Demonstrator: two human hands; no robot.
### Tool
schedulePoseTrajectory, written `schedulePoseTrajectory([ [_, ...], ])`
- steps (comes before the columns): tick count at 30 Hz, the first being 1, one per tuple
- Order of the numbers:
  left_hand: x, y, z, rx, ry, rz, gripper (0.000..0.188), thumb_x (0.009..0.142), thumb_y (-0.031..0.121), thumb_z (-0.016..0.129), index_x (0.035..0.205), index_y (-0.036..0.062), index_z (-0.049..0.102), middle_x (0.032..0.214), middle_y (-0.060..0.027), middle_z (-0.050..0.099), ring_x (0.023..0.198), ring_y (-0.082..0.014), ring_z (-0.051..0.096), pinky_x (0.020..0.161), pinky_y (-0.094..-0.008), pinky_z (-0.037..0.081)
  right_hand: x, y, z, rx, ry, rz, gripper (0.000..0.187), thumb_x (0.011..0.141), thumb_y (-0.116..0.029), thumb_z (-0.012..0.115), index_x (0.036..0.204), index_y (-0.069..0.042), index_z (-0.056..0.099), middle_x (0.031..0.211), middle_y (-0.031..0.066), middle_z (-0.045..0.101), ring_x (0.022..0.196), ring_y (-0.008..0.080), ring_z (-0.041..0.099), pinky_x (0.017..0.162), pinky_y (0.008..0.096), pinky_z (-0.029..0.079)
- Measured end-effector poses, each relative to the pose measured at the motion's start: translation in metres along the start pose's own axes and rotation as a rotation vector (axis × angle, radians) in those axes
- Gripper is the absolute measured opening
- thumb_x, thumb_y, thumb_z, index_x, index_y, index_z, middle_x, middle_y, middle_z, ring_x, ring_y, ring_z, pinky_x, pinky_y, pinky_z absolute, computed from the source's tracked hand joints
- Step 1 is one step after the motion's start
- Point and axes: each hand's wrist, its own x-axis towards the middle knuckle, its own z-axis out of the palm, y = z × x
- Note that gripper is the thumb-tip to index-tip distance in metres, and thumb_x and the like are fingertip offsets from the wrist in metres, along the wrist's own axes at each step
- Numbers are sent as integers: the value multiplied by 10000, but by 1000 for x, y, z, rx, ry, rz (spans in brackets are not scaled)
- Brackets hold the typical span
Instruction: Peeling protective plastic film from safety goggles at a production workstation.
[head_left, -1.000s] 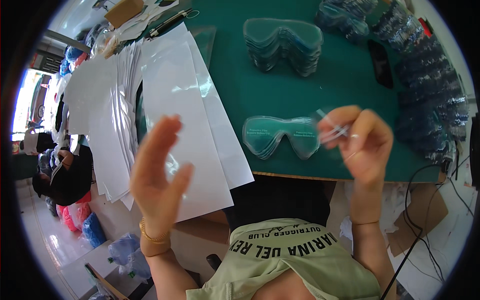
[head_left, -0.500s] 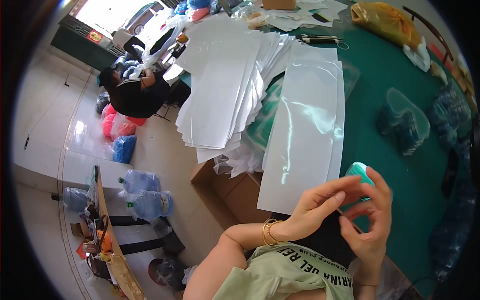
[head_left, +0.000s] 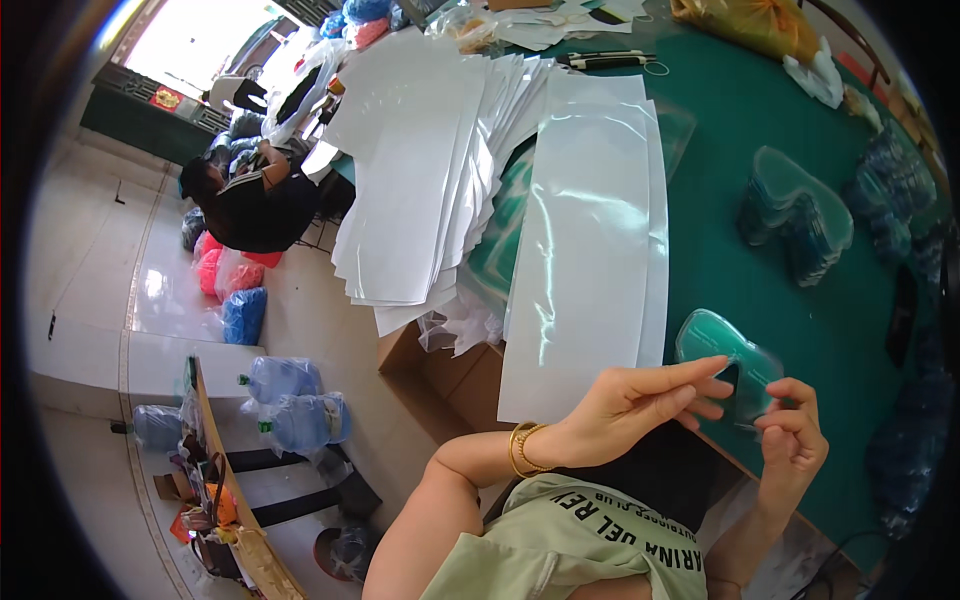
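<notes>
A clear plastic piece shaped like an eye mask (head_left: 707, 337), with faint pale printing, lies low over the green tabletop in front of me. My right hand (head_left: 792, 437) has its thumb and fingers pinched at the right end of this piece. From the left, my left hand (head_left: 650, 405) reaches to the notch in its middle, thumb and index finger drawn close together. Whether something thin is between those left fingertips is too small to make out. Farther right stands a stack of like-shaped clear pieces (head_left: 795, 210).
Long glossy white sheets (head_left: 590, 230) lie left of my hands, beside a fanned stack of white sheets (head_left: 410, 180). An open cardboard box (head_left: 440, 380) sits below the table edge. More clear pieces (head_left: 885, 205) are at far right. A person in black (head_left: 255, 205) works at far left.
My hands have moved apart, the right one to the right and down. The eye-mask-shaped piece, mostly hidden behind my fingers before, now shows almost whole. The view has shifted slightly.
</notes>
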Motion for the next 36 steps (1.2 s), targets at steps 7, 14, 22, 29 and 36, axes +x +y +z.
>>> schedulePoseTrajectory([
  [7,15,1,-1,90,137,-121,197,964,1,607,1133,-68,681,963,-163,732,802,-177,719,629,-239,574,-17,3,-13,-13,67,163,200,969,-177,642,919,15,665,871,95,633,641,110,553,533,214,436],
  [14,14,1,-7,206,74,-136,197,966,-2,601,1139,-46,684,1017,-141,726,878,-170,711,687,-246,573,-30,4,-15,-45,119,185,77,905,-54,680,957,2,683,755,71,612,571,104,551,489,211,449],
  [22,8,-2,-23,439,34,20,115,951,-11,591,1011,-28,688,1153,-154,677,1063,-227,644,919,-340,509,-27,-3,-4,-125,-38,166,80,796,-45,743,837,9,701,852,119,658,734,179,619,603,251,466],
  [29,4,13,-24,566,145,109,196,903,-101,546,1010,-58,704,1084,-179,672,1012,-246,653,876,-335,521,-15,-9,9,-19,-176,138,67,850,-47,694,878,13,701,967,158,678,784,170,637,633,252,520],
  [36,33,-2,2,434,188,106,187,940,-79,569,1068,-61,704,970,-136,697,839,-177,690,692,-254,539,-2,-14,0,70,234,413,95,915,-10,648,970,32,715,728,82,679,586,107,638,499,207,505],
])
